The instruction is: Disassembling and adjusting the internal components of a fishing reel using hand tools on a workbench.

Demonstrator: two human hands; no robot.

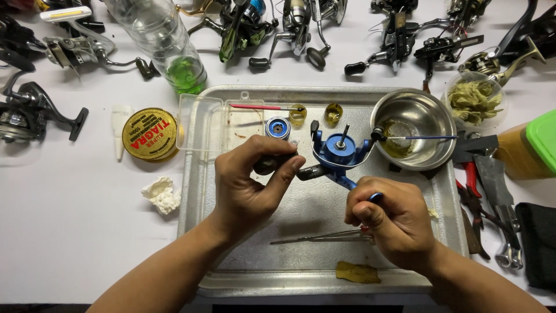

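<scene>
**Blue reel held over the tray, both hands on it**

I count two hands, both the wearer's own. One blue metal spinning reel body sits between them, over the middle of the dented silver metal tray. Left hand: thumb and fingers pinched around the dark rounded knob at the reel's left end. Right hand: fingers curled tight into a fist round the reel's blue foot; only a stub of blue shows above the knuckles.

Reel look: blue rotor facing up, bare shaft sticking up from its centre, thin wire bail arching round the front, black fittings at both sides. No spool on it. One separate blue round spool part lies on the tray just behind the left hand.

Also on the tray: one round steel bowl with yellowish residue inside and one thin blue-handled brush laid across it; two small amber caps; one red-handled brush; one clear plastic lid; one pair of thin metal tweezers just beside the right hand; one brownish scrap at the near edge.

Off the tray: one gold round line spool, one crumpled white tissue, one clear bottle with green liquid, pliers and tools at right. Several other reels along the far edge; I can't get an exact count.
</scene>
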